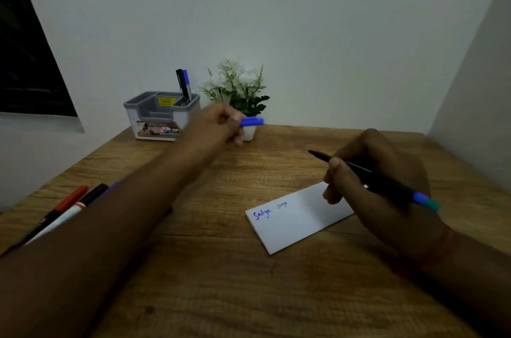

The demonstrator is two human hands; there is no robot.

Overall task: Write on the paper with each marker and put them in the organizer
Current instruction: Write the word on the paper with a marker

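Observation:
My right hand (pixel 370 185) grips an uncapped black marker (pixel 384 181) with a blue and green rear end, its tip raised and pointing left above the table. My left hand (pixel 218 124) pinches the marker's blue cap (pixel 252 121) in the air near the plant pot. The white paper (pixel 293 220) lies on the table under my right hand, with two words written on it in blue. The grey and white organizer (pixel 159 116) stands at the back left and holds two markers (pixel 184 86), one black-capped, one blue-capped.
Several markers (pixel 69 207), red-capped and black-capped among them, lie at the table's left edge, partly hidden by my left forearm. A small white pot of white flowers (pixel 237 88) stands behind my left hand. The wooden table (pixel 221 268) meets walls behind and at the right.

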